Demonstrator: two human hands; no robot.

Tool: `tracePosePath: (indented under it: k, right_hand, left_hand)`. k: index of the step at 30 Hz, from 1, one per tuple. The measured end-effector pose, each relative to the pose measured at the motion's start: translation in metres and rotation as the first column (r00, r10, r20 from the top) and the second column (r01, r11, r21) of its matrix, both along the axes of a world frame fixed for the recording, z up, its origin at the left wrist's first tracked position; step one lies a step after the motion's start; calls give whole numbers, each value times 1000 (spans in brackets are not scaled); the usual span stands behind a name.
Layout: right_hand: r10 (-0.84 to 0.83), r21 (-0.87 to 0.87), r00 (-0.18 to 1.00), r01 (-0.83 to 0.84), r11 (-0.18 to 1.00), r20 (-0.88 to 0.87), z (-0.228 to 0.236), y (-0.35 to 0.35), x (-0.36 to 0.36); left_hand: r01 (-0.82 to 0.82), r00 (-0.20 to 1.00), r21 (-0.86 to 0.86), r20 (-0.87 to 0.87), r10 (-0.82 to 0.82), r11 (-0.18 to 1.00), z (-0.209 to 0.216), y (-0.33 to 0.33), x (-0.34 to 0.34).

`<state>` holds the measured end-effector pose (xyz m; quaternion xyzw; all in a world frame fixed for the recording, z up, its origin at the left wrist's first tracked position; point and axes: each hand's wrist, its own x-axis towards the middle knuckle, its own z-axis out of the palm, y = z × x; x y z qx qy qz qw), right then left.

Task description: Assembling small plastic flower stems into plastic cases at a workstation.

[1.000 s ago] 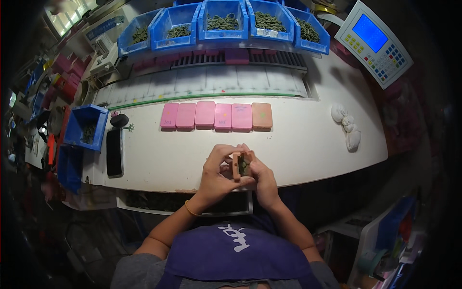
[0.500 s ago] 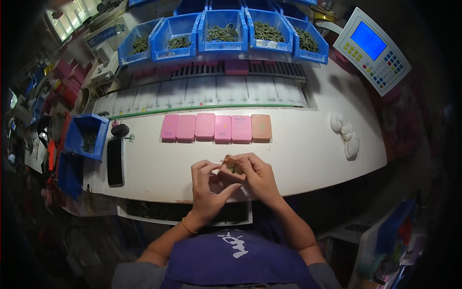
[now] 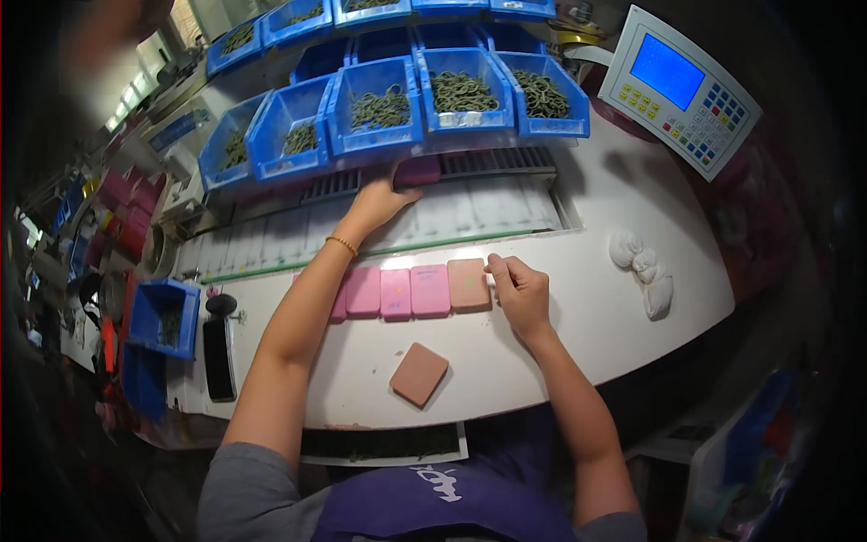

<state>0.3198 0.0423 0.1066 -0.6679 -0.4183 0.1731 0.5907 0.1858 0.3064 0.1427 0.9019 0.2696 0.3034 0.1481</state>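
My left hand (image 3: 383,200) reaches across the white worktop to the slatted rack at the back. Its thumb and fingers are apart at the left side of a pink block (image 3: 419,170); some fingertips are hidden. Closer in, my right hand (image 3: 522,291) is curled with the fingertips pinched, just right of an orange-brown block (image 3: 470,285). Something small and whitish shows at that pinch, too small to name. The orange-brown block ends a row of pink blocks (image 3: 431,291), partly covered by my left forearm. A brown block (image 3: 420,373) lies flat and turned askew near the front edge.
Blue bins (image 3: 375,108) of greenish ring-shaped pieces overhang the rack (image 3: 506,163). A keypad display (image 3: 682,90) stands at the right, above a knotted white cloth bundle (image 3: 646,275). A phone (image 3: 218,359) and blue bins (image 3: 164,318) are at the left.
The brown block, held open in both hands before, now lies on the worktop. My left hand has gone far forward to the rack, my right hand forward beside the row. The view has shifted.
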Motion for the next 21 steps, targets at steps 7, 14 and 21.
tracePosePath:
  k: [7, 14, 21]
  right_hand:
    - [13, 54, 1000, -12, 998, -23, 9, 3, -11]
    - [10, 88, 999, -13, 996, 37, 8, 16, -6]
    - [368, 227, 836, -298, 927, -406, 28, 20, -16]
  left_hand:
    - [-117, 987, -183, -133, 94, 976, 8, 20, -2]
    - [119, 983, -761, 179, 30, 638, 10, -28, -23]
    - [279, 960, -955, 279, 20, -99, 38, -135, -45]
